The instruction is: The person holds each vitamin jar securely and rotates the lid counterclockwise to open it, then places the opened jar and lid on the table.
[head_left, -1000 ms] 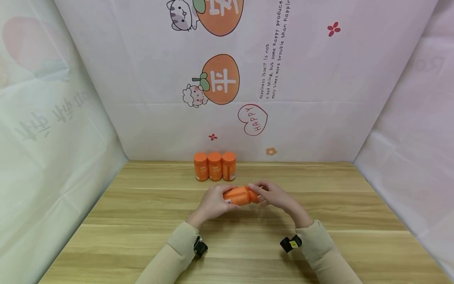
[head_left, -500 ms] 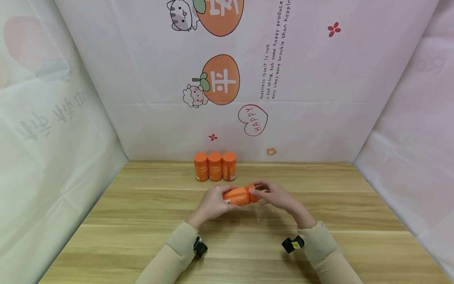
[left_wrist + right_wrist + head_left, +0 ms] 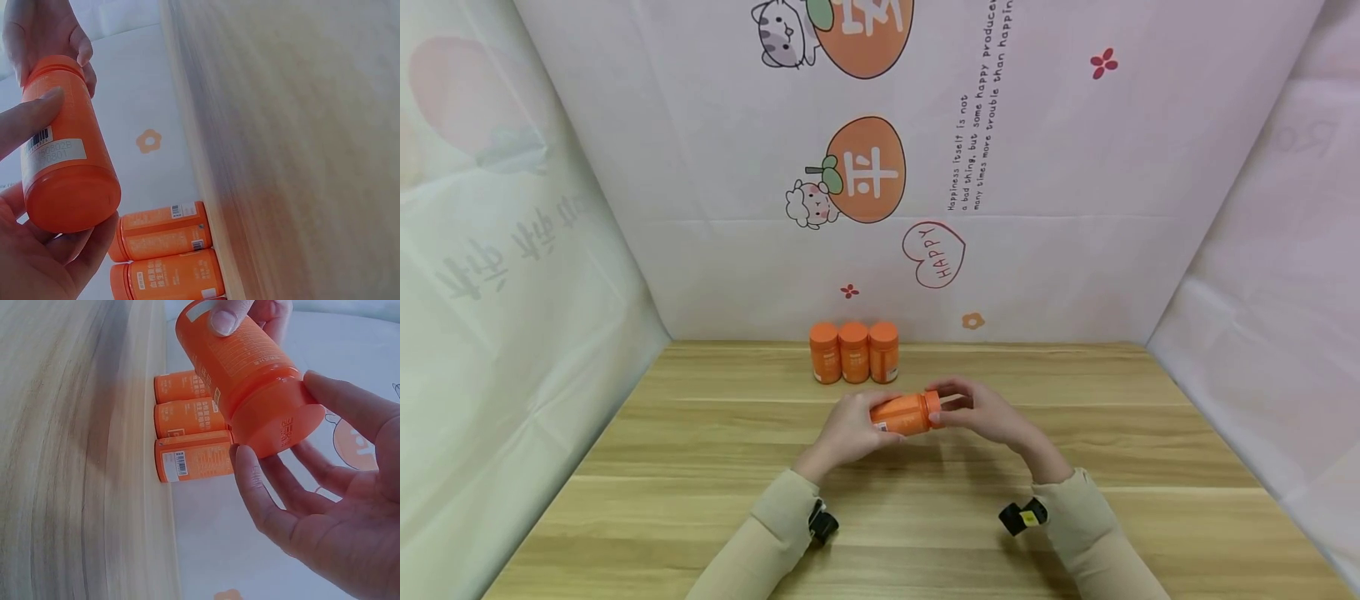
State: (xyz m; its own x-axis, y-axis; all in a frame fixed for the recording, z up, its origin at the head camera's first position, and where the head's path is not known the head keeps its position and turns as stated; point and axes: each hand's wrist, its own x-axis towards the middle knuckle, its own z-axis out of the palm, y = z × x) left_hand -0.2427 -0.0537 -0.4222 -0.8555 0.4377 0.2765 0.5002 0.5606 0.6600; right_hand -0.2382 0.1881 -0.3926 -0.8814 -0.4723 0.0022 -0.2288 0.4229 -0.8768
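My left hand (image 3: 844,429) grips an orange plastic bottle (image 3: 901,415) round its body, lying nearly sideways above the table. The bottle's base faces the camera in the left wrist view, with a white label strip and barcode just above it. My right hand (image 3: 985,414) holds the orange screw cap (image 3: 278,419) at the other end, thumb and fingertips at its rim. In the right wrist view the cap sits on the bottle, and its flat top with raised lettering shows between the spread fingers (image 3: 256,487).
Three similar orange capped bottles (image 3: 854,354) stand upright side by side at the back of the wooden table (image 3: 700,467). Behind them rises a printed white backdrop (image 3: 1045,250). White sheets (image 3: 1262,333) hang at both sides.
My right hand's fingers have shifted round the cap, the thumb moving from its top side toward its near lower edge. My left hand and the bottle have stayed almost in place.
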